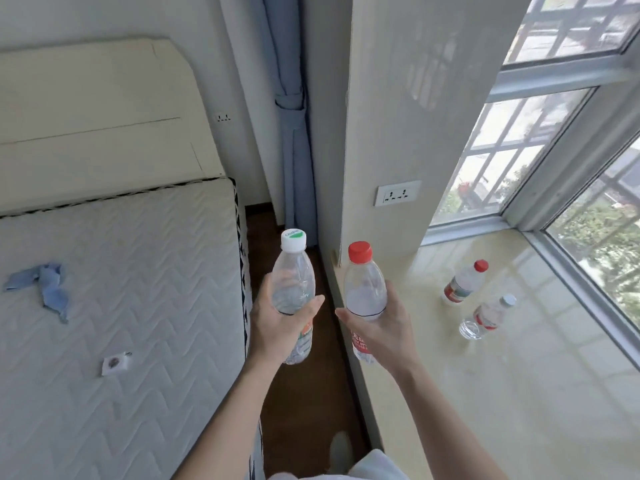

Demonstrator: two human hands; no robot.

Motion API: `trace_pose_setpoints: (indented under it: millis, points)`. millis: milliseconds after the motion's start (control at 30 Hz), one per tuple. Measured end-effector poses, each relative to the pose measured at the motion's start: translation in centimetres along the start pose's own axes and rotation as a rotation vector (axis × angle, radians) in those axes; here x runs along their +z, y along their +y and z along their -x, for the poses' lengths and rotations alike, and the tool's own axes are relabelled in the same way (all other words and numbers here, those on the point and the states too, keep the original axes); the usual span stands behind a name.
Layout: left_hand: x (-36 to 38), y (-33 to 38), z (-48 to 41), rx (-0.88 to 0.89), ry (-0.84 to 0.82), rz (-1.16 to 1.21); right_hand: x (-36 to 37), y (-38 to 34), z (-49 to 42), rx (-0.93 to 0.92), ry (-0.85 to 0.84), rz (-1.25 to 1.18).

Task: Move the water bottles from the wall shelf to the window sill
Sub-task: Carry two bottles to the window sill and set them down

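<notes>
My left hand (282, 327) grips a clear water bottle with a white and green cap (293, 271), held upright over the dark floor gap. My right hand (382, 327) grips a clear bottle with a red cap (364, 282), upright at the left edge of the window sill (485, 393). Two more bottles stand on the glossy beige sill near the window: one with a red cap (464, 284) and, nearer to me, one with a pale cap (486, 318). The wall shelf is not in view.
A bare quilted mattress (121, 306) with a cream headboard (86, 126) fills the left; a blue cloth (48, 285) and a small white packet (116, 363) lie on it. A tied blue curtain (294, 133) hangs in the corner. A wall socket (398, 192) sits above the sill.
</notes>
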State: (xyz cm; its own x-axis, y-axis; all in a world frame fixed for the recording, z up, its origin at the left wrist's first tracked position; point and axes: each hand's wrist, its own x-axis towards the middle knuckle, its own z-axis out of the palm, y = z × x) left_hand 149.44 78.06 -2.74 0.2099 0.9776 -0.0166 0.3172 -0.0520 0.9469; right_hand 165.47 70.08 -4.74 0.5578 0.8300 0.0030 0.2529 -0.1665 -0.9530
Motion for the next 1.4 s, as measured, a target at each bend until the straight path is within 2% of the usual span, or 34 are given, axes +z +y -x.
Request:
trace_pose_setpoints:
  millis: [267,500,700,867,1000,1167,1400]
  points:
    - [6.5,1.7,-8.6,0.086,-0.176,0.008,-3.0,1.1,-7.5,0.148,0.121,0.006]
    - [15.1,4.0,-13.7,0.115,-0.486,0.022,-7.9,3.4,-10.6,0.311,0.245,0.026]
    - [22.2,5.8,-16.9,0.114,-0.837,0.057,-10.9,4.3,-11.3,0.487,0.501,-0.004]
    - [26.2,5.0,-18.5,0.148,-1.056,0.021,-11.5,5.8,-10.4,0.556,0.793,-0.094]
    - [28.4,3.9,-18.7,0.153,-1.197,-0.01,-10.9,7.6,-8.6,0.605,0.923,-0.196]
    - [31.4,-0.1,-19.2,0.074,-1.278,-0.094,-9.6,12.1,-6.7,0.657,1.017,-0.281]
    - [36.6,-7.4,-20.2,0.093,-1.31,-0.259,-8.0,20.8,-5.9,0.745,0.988,-0.303]
